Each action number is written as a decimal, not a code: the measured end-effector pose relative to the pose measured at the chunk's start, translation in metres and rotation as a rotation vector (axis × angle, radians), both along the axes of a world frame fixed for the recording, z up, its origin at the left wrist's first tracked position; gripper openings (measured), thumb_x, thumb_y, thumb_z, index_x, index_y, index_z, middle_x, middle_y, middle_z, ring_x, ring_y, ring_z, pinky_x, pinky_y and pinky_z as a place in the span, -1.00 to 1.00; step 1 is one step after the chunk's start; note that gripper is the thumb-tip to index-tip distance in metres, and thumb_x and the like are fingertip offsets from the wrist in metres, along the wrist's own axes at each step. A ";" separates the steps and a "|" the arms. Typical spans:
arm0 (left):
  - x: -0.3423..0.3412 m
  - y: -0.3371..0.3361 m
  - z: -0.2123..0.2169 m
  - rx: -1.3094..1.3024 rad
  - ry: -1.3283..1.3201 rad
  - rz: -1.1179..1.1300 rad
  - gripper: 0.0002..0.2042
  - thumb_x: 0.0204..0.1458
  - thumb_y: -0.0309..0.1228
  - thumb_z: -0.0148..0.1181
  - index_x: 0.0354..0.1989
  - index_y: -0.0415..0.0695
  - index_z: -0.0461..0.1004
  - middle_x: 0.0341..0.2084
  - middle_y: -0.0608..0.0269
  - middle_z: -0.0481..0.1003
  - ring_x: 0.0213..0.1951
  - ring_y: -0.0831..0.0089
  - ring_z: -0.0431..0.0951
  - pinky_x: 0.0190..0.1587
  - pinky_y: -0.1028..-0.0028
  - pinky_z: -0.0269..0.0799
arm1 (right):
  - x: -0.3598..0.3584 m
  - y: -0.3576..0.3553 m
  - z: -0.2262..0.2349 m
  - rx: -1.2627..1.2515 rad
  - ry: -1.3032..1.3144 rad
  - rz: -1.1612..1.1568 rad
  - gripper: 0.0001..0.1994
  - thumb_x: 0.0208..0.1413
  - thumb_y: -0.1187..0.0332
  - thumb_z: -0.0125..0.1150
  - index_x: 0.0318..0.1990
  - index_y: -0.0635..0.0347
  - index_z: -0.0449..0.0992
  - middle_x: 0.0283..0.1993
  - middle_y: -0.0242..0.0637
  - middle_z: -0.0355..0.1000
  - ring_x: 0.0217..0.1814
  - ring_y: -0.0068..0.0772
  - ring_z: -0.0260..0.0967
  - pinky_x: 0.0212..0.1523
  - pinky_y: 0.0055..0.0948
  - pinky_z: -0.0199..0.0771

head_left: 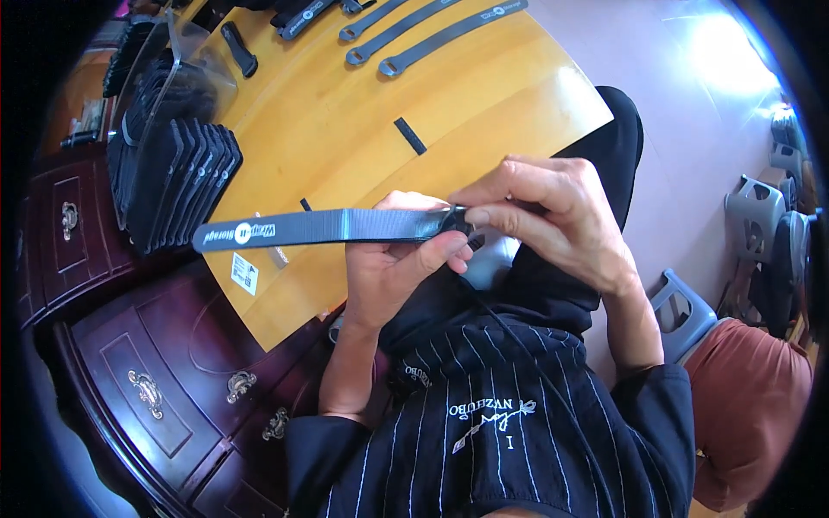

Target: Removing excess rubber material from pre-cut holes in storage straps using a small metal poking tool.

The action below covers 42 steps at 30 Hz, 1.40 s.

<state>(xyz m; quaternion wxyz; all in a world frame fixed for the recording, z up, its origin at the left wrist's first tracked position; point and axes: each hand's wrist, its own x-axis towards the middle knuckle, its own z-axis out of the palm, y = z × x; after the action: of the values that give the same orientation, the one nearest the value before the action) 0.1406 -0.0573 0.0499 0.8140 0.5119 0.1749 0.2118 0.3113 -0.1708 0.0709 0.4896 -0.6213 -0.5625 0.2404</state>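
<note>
A long dark grey hook-and-loop strap (302, 229) stretches leftward over the table from my hands, its rounded end free in the air. My left hand (384, 272) is closed around the strap near its other end, thumb on top. At that end, my right hand (553, 211) pinches a small dark piece between thumb and fingers; the fingers partly hide it, and I cannot tell its exact shape. Beyond my hands, a short black strip (410, 136) lies on the yellow wooden table (484, 112). A white label (244, 273) is near the table's left edge.
Several similar straps (453, 39) lie along the table's far side. A row of dark folded straps (194, 186) stands at the left, beside a clear plastic container (207, 73). Dark red drawers (138, 363) flank the table. Grey plastic stools (682, 302) and a reddish-brown cushion (751, 406) are right.
</note>
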 end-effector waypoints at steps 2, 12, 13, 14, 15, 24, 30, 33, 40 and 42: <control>-0.004 0.002 0.002 0.003 0.104 -0.052 -0.78 0.00 -0.70 0.19 -0.17 -0.35 0.35 -0.40 0.06 0.48 -0.41 0.38 0.57 -0.32 0.47 0.54 | 0.000 0.004 0.000 -0.027 0.029 0.028 -0.86 0.01 0.44 0.28 -0.27 0.27 0.57 -0.41 -0.25 0.51 -0.37 -0.34 0.52 -0.34 -0.49 0.48; -0.020 0.008 0.003 -0.221 -0.059 -0.076 -0.71 0.08 -0.45 0.20 -0.10 -0.28 0.30 -0.18 -0.03 0.44 -0.32 0.30 0.56 -0.25 0.40 0.54 | -0.024 0.010 0.010 -0.001 0.032 0.045 -0.86 0.08 0.35 0.21 -0.21 0.12 0.58 -0.44 -0.35 0.50 -0.43 -0.38 0.50 -0.41 -0.49 0.45; -0.021 0.008 0.001 -0.221 -0.060 -0.073 -0.71 0.08 -0.45 0.20 -0.10 -0.28 0.30 -0.18 -0.03 0.44 -0.32 0.30 0.56 -0.25 0.40 0.54 | -0.026 0.009 0.012 -0.031 0.064 0.038 -0.86 0.08 0.37 0.21 -0.21 0.13 0.58 -0.44 -0.37 0.50 -0.43 -0.40 0.51 -0.42 -0.50 0.45; -0.021 0.009 -0.001 -0.178 -0.104 -0.065 -0.73 0.07 -0.47 0.21 -0.11 -0.29 0.31 -0.23 0.00 0.46 -0.33 0.33 0.56 -0.27 0.43 0.54 | -0.027 0.010 0.013 -0.012 0.031 0.030 -0.85 0.07 0.40 0.20 -0.20 0.13 0.57 -0.46 -0.40 0.48 -0.42 -0.43 0.51 -0.42 -0.51 0.45; -0.021 0.008 -0.003 -0.138 -0.142 -0.055 -0.74 0.07 -0.50 0.21 -0.12 -0.30 0.32 -0.29 0.03 0.48 -0.34 0.36 0.56 -0.28 0.45 0.53 | -0.027 0.009 0.012 -0.016 0.034 0.035 -0.85 0.07 0.40 0.20 -0.20 0.13 0.57 -0.46 -0.40 0.48 -0.42 -0.43 0.51 -0.42 -0.51 0.45; -0.022 0.000 0.016 -0.032 0.252 0.006 -0.87 0.07 -0.60 0.13 -0.23 -0.34 0.37 -0.50 0.04 0.50 -0.57 0.36 0.54 -0.54 0.52 0.50 | -0.031 0.009 0.006 0.006 -0.084 -0.039 -0.84 -0.02 0.45 0.29 -0.25 0.21 0.57 -0.45 -0.30 0.46 -0.44 -0.41 0.48 -0.42 -0.50 0.44; -0.032 0.006 0.014 -0.126 0.366 0.009 -0.83 0.15 -0.49 0.09 -0.19 -0.35 0.35 -0.48 0.07 0.49 -0.49 0.37 0.58 -0.47 0.50 0.54 | -0.044 0.026 -0.007 0.038 -0.233 -0.086 -0.84 -0.02 0.50 0.26 -0.23 0.18 0.55 -0.42 -0.29 0.46 -0.41 -0.32 0.49 -0.44 -0.49 0.45; -0.034 -0.006 0.019 -0.293 0.457 -0.210 -0.84 0.19 -0.47 0.00 -0.21 -0.36 0.36 -0.48 0.02 0.49 -0.49 0.32 0.59 -0.46 0.47 0.55 | -0.031 0.041 -0.003 0.091 -0.382 -0.260 -0.87 0.02 0.38 0.20 -0.24 -0.01 0.51 -0.39 -0.42 0.47 -0.35 -0.35 0.52 -0.46 -0.45 0.45; -0.049 -0.010 0.001 -0.242 0.206 -0.019 -0.78 0.26 -0.35 -0.17 -0.18 -0.28 0.31 -0.61 0.27 0.33 -0.61 0.58 0.33 -0.55 0.64 0.24 | -0.012 0.044 0.025 0.110 -0.318 -0.025 -0.80 0.00 0.51 0.26 -0.17 0.21 0.58 -0.44 -0.29 0.46 -0.35 -0.43 0.50 -0.37 -0.55 0.45; -0.043 -0.010 0.001 -0.347 0.035 0.079 -0.72 0.31 -0.22 -0.21 -0.28 -0.18 0.29 -0.69 0.38 0.21 -0.70 0.68 0.09 -0.65 0.66 -0.02 | -0.015 0.030 0.028 0.054 -0.229 -0.028 -0.79 -0.01 0.47 0.27 -0.16 0.15 0.57 -0.47 -0.32 0.41 -0.47 -0.42 0.43 -0.46 -0.51 0.39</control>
<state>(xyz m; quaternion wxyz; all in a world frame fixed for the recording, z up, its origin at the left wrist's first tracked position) 0.0974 -0.0673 0.0508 0.8779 0.3602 0.2428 0.2014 0.2965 -0.1409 0.0990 0.4420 -0.6390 -0.6124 0.1455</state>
